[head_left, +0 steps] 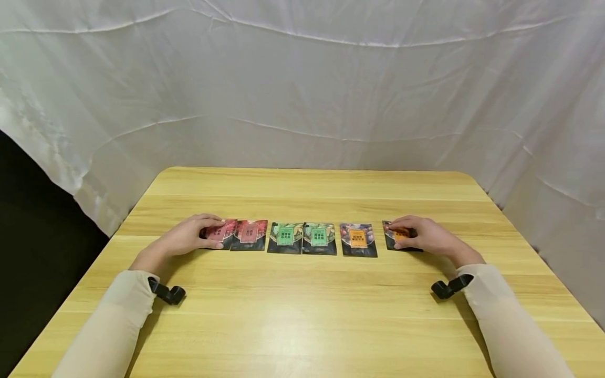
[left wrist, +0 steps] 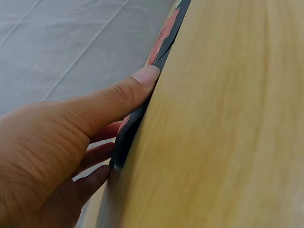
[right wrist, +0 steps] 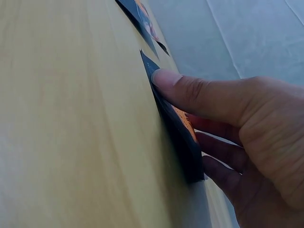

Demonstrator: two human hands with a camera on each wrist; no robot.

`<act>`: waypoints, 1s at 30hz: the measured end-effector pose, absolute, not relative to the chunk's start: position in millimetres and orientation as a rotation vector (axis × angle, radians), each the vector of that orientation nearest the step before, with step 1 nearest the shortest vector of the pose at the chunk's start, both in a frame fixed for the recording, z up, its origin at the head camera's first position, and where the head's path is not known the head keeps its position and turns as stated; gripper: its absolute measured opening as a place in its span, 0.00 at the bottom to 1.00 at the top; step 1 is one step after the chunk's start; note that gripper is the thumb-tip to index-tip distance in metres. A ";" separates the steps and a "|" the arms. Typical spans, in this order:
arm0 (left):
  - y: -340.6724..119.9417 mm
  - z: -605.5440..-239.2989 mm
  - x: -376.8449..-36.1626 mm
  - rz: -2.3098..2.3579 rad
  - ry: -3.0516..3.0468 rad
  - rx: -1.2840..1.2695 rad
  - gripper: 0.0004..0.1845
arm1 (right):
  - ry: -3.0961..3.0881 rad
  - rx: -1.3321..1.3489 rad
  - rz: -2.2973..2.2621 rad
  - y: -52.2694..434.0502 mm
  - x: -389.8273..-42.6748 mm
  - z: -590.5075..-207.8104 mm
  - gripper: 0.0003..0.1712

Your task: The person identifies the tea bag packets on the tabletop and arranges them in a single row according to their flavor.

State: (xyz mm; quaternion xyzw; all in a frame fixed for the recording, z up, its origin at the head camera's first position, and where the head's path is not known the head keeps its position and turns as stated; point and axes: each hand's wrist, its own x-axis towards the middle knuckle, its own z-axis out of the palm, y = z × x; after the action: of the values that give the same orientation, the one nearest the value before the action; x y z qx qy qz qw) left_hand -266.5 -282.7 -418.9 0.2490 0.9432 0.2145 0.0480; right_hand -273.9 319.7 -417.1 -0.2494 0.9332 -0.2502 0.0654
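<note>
**Both my hands on the end packets of the row**

Six small packets lie in one row across the wooden table (head_left: pixel 302 294), and my hands are at the two ends of this row.

My left hand (head_left: pixel 189 239) holds the outer red packet (head_left: pixel 221 233), the first one on the left side. In the left wrist view my thumb (left wrist: pixel 121 97) presses on the near edge of this packet, and my other fingers are curled on its far side, so the packet is pinched between them. It touches the second red packet (head_left: pixel 249 234) just beside it.

My right hand (head_left: pixel 425 237) holds the outer orange packet (head_left: pixel 399 237) at the right end. In the right wrist view the thumb (right wrist: pixel 199 92) lies on the near edge and the fingers are bent over the top face. This packet lies a little apart from the other orange packet (head_left: pixel 358 239).

Between my hands, untouched, lie the two green packets (head_left: pixel 302 238), side by side in the middle. A white cloth (head_left: pixel 302 79) hangs behind the table.
</note>
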 end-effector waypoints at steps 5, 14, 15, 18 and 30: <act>-283.6 -419.3 -266.5 0.651 2.876 0.757 0.38 | 2.822 -0.785 -0.713 314.7 -273.4 -418.3 0.29; -283.6 -419.3 -266.6 0.643 2.883 0.753 0.39 | 2.807 -0.793 -0.675 305.8 -270.8 -417.0 0.30; -283.3 -419.3 -266.9 0.643 2.884 0.760 0.39 | 2.808 -0.803 -0.671 305.2 -270.6 -416.4 0.30; -282.6 -419.6 -266.9 0.656 2.887 0.758 0.39 | 2.810 -0.826 -0.659 302.6 -269.1 -415.1 0.31; -283.1 -419.6 -265.8 0.645 2.890 0.759 0.39 | 2.812 -0.861 -0.638 296.7 -267.1 -415.6 0.31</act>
State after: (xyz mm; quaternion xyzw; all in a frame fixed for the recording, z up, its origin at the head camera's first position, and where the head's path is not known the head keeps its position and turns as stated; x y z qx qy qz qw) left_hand -265.8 -283.1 -419.6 0.2480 0.9446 0.2108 0.0425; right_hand -267.1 296.7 -415.6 -0.2854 0.9325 -0.2114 0.0660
